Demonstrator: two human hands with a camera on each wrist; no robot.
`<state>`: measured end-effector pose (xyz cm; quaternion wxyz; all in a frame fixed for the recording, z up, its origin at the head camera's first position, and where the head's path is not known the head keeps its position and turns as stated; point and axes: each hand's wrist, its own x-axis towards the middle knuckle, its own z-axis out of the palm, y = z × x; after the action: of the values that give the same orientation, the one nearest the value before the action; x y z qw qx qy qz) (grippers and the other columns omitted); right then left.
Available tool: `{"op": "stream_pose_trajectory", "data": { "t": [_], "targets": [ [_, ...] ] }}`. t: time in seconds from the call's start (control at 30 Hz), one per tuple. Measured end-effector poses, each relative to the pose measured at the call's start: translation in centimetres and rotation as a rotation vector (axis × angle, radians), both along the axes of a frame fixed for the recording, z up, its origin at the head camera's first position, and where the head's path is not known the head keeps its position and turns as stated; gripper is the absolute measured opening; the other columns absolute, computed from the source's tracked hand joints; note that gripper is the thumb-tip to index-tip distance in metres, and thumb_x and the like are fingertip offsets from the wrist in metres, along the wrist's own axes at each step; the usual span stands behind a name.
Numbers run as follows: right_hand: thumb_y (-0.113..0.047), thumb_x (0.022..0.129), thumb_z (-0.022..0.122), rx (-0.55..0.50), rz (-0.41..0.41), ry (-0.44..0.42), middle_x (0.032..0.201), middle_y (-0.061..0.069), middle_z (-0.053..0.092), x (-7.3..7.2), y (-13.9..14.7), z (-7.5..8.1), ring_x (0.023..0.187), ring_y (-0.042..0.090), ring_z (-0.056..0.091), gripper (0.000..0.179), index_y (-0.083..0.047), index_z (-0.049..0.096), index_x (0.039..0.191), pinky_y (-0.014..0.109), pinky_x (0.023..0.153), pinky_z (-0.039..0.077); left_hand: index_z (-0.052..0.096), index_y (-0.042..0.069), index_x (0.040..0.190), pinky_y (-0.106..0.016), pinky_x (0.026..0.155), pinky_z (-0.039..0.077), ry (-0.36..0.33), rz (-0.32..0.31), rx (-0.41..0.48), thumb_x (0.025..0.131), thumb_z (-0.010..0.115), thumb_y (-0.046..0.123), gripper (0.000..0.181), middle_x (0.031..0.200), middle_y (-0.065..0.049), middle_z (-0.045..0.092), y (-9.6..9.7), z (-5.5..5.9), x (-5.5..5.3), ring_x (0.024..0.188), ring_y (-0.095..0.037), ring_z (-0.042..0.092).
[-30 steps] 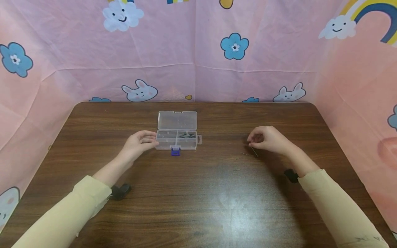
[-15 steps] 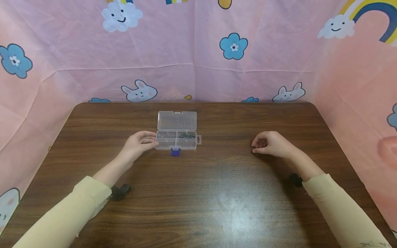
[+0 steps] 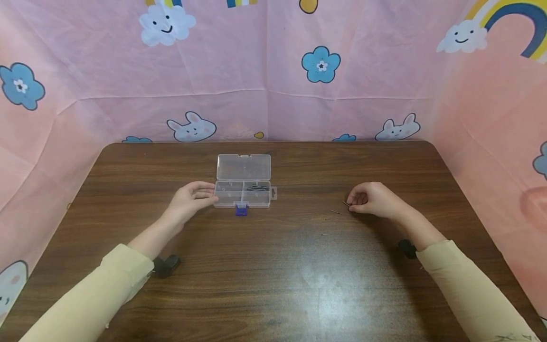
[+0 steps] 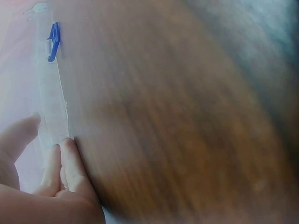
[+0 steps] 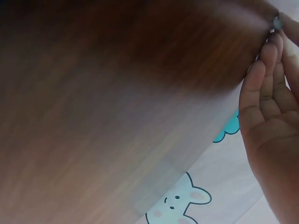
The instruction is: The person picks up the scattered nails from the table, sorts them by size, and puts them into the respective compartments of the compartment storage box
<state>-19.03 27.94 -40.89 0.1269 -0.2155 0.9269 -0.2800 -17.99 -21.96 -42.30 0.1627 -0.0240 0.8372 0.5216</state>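
My left hand (image 3: 185,200) rests its fairly straight fingers against the left end of a clear plastic compartment box (image 3: 228,198), whose lid (image 3: 243,167) lies back. Several thin metal nails (image 3: 258,188) fill the back right compartment, and a small ring-like piece (image 3: 223,189) shows in the back left one. Well right of the box, my right hand (image 3: 372,198) pinches a nail (image 3: 345,203) between thumb and fingertips, low over the table. Its round head (image 5: 277,22) shows at the fingertips in the right wrist view. Loose nails (image 3: 334,212) lie left of that hand.
A nail (image 3: 326,234) lies apart, nearer the front of the brown wooden table (image 3: 239,285). The box has a blue latch (image 3: 241,210) in front and a hanging tab (image 3: 274,193) at its right end. Pink patterned cloth (image 3: 239,57) encloses the back and sides.
My right hand has shifted slightly right and toward me, and the nail by its fingertips is now held between them. The left hand and the box have stayed in place.
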Motion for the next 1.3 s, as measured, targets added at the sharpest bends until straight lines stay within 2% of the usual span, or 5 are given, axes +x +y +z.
{"op": "stream_pose_trajectory", "data": {
  "t": [0.27,0.63,0.77,0.9,1.3],
  "targets": [
    [-0.005,0.091,0.081,0.005,-0.019,-0.024,0.086,0.003,0.076,-0.1,0.1,0.0,0.078,0.013,0.064,0.007,0.0,0.077,0.093,0.022,0.069,0.054,0.051,-0.001,0.15,-0.049,0.12,0.044,0.009,-0.004,0.005,0.103,0.071,0.021,0.056,0.15,-0.026,0.058,0.0,0.0,-0.1,0.142,-0.039,0.055],
    [-0.004,0.092,0.08,0.021,-0.004,0.013,0.085,0.002,0.075,-1.0,-0.7,0.2,0.078,0.015,0.062,0.002,-0.004,0.078,0.092,0.026,0.07,0.054,0.051,-0.001,0.151,-0.047,0.118,0.045,0.003,-0.001,-0.009,0.103,0.071,0.023,0.057,0.15,-0.025,0.058,0.0,0.0,-0.3,0.142,-0.038,0.055],
    [-0.001,0.092,0.078,0.02,0.0,0.054,0.086,0.003,0.076,-1.5,-1.4,0.3,0.08,0.015,0.063,0.006,-0.007,0.078,0.092,0.029,0.073,0.054,0.05,-0.001,0.151,-0.049,0.119,0.045,0.006,-0.004,-0.005,0.103,0.071,0.022,0.057,0.15,-0.025,0.058,0.0,0.0,-0.3,0.143,-0.039,0.054],
    [-0.003,0.092,0.078,0.012,0.012,0.088,0.087,0.004,0.076,-2.0,-2.4,0.4,0.08,0.016,0.064,0.002,-0.003,0.078,0.094,0.032,0.075,0.055,0.05,-0.001,0.151,-0.051,0.12,0.044,0.0,0.0,-0.007,0.103,0.071,0.023,0.057,0.151,-0.025,0.057,0.0,0.0,-0.3,0.143,-0.039,0.054],
    [-0.003,0.093,0.076,-0.024,0.049,0.11,0.089,0.005,0.077,-3.8,-6.2,1.0,0.081,0.017,0.065,0.005,-0.008,0.078,0.092,0.033,0.076,0.055,0.052,-0.001,0.15,-0.045,0.115,0.048,0.013,-0.004,-0.02,0.104,0.072,0.024,0.056,0.15,-0.025,0.059,0.1,0.1,0.0,0.141,-0.038,0.056]
  ]
}}
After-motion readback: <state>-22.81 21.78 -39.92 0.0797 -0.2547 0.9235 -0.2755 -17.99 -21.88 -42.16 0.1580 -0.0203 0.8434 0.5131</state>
